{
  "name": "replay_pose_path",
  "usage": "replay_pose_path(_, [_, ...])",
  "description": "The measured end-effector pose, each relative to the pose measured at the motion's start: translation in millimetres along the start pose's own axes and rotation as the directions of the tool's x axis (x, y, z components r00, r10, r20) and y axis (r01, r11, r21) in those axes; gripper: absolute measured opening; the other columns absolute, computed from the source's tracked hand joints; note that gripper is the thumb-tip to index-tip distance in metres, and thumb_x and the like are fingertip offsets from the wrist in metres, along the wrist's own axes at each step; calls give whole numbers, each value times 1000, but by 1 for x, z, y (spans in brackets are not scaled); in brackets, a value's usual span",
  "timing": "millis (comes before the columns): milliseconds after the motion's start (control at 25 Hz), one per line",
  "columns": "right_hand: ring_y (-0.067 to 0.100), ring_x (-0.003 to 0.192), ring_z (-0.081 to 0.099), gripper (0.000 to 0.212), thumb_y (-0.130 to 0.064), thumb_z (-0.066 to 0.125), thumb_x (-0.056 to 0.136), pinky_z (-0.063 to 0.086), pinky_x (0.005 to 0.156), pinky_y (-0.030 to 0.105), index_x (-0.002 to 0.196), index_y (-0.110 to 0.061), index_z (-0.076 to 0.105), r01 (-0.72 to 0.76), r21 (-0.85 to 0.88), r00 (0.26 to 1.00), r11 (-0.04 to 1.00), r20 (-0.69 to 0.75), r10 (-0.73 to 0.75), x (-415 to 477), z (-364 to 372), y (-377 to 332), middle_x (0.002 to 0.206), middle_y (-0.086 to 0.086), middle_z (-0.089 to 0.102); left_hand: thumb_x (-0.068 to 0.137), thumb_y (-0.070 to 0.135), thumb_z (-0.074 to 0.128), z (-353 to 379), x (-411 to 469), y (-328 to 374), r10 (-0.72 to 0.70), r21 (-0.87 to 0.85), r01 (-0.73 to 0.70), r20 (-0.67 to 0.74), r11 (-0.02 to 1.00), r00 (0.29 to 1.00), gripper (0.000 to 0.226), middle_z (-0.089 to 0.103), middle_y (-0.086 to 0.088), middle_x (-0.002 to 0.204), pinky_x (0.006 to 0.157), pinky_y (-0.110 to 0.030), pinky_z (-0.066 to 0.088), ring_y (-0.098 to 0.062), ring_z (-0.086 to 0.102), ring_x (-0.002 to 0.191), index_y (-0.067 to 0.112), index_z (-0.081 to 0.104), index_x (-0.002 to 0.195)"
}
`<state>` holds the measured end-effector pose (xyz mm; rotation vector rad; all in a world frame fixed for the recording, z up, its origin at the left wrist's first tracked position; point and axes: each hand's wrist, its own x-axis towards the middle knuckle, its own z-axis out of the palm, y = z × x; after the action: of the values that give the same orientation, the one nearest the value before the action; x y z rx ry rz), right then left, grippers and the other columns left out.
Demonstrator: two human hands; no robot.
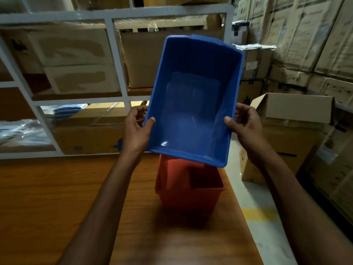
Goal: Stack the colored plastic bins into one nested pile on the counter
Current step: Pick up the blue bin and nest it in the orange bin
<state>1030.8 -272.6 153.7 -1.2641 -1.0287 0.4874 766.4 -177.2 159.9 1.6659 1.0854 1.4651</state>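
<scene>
a white metal shelf rack (pixel 116 60) holds taped cardboard boxes (pixel 80 60) and plastic-wrapped blue packs (pixel 66 109), more cartons (pixel 305 35) are stacked at right, and an open cardboard box (pixel 290 119) stands on the floor (pixel 267 226).

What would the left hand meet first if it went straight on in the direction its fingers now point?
The left hand grips the blue bin by its left rim, fingers pointing up and away. Straight on, it would probably slide along the bin's wall, then meet the white shelf frame behind; depth is unclear.
</scene>
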Motion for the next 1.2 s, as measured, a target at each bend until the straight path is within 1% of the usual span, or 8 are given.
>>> replay_pose_path(120, [15,122,52,62,-13,80,82,51,102,35,134,-26,49,245,-427,912,870,-203,-357,5,-1,-6,133,0,48,100,14,60,3,-1,3,120,44,-120,4,992,993,22,59,-3,118,73,-24,51,-13,59,100,19,59,121])
replay_pose_path(280, [23,124,47,49,-15,77,82,39,97,20,128,-19,61,539,-677,742,501,100,-663,8,22,-41,130,8,53,93,6,66,4,-10,10,283,134,-290,71,948,957,27,59,3,107,74,-19,50,-3,56,89,24,65,113])
replay_pose_path(400, [28,129,46,54,-10,73,80,43,101,34,132,-19,61,599,-770,650,222,305,-696,23,44,-57,138,8,55,92,5,68,2,-18,22,358,193,-386,161,902,920,32,57,6,103,72,-9,42,2,51,84,28,69,114])
replay_pose_path(520, [31,129,52,38,-9,66,84,36,110,45,120,-20,69,613,-789,564,-30,465,-682,38,46,-59,131,6,66,93,10,69,-3,-21,33,396,236,-441,217,866,892,29,54,14,101,75,-11,42,2,52,90,25,72,118])
replay_pose_path(720, [31,96,67,17,-18,63,93,47,84,41,106,-19,74,556,-830,562,-52,421,-712,36,35,-54,102,7,75,84,28,82,-12,-19,47,377,256,-372,31,892,926,34,55,7,117,77,-17,49,-6,55,100,37,64,111])
replay_pose_path(840, [31,92,67,18,-20,58,95,46,77,39,102,-18,74,496,-868,561,-15,334,-757,34,29,-53,99,7,75,83,31,83,-13,-21,51,336,183,-318,-75,930,939,53,46,1,131,86,-11,47,-6,50,115,34,54,128])
replay_pose_path(960, [30,89,67,17,-21,59,94,45,74,36,100,-18,75,431,-902,541,33,230,-809,34,23,-55,96,5,75,85,31,81,-13,-22,48,262,99,-252,-107,963,959,66,40,0,140,87,-20,52,-6,49,121,31,45,141])
replay_pose_path(1200, [31,85,64,28,-7,59,78,36,72,33,101,-16,71,321,-911,621,259,-4,-783,35,5,-59,93,8,72,87,40,76,-8,-22,33,177,62,-166,-247,984,953,68,36,-1,147,102,-36,52,-11,43,131,29,43,145])
